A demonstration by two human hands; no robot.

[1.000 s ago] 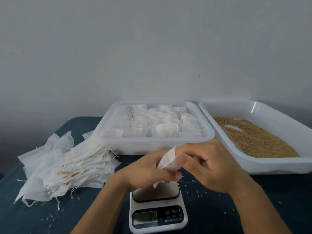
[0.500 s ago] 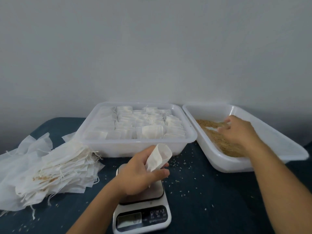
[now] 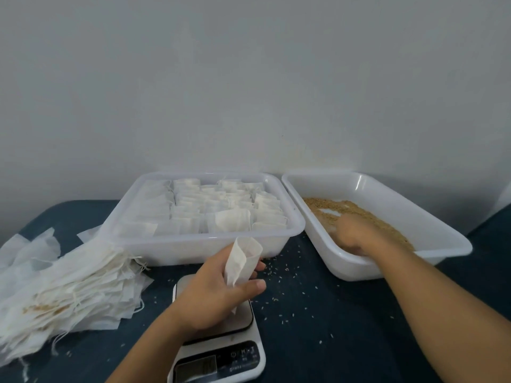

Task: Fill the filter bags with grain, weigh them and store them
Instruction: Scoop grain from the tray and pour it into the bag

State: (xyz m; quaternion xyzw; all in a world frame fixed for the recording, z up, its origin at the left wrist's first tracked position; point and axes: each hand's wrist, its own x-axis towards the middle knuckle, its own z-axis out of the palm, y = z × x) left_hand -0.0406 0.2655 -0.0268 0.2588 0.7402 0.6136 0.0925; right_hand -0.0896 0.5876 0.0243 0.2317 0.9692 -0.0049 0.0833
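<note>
Above the scale (image 3: 218,352), near the middle of the dark blue surface (image 3: 345,327), we hold an empty filter bag (image 3: 242,261) upright in our left hand (image 3: 215,297), its mouth spread open toward the top. The fingers (image 3: 255,286) of that hand are curled round the bag, thumb on the near side. The scale's plate is partly hidden under the hand; its display faces us at the near edge, too blurred to read.

To the right, our right hand (image 3: 352,233) reaches down into the white grain tray (image 3: 414,217) and sits in the grain (image 3: 356,210). The hand is smeared by motion, so we cannot tell whether its fingers are apart or closed on anything.

Farther back, left of the grain tray and just beside it, the clear storage tray (image 3: 199,247) holds rows of filled bags (image 3: 221,208) standing close together. On the far left a loose pile of empty bags (image 3: 69,288) with trailing strings lies on the surface, a little grain on top of it. Spilled grains (image 3: 282,277) dot the surface between the scale and the trays.
</note>
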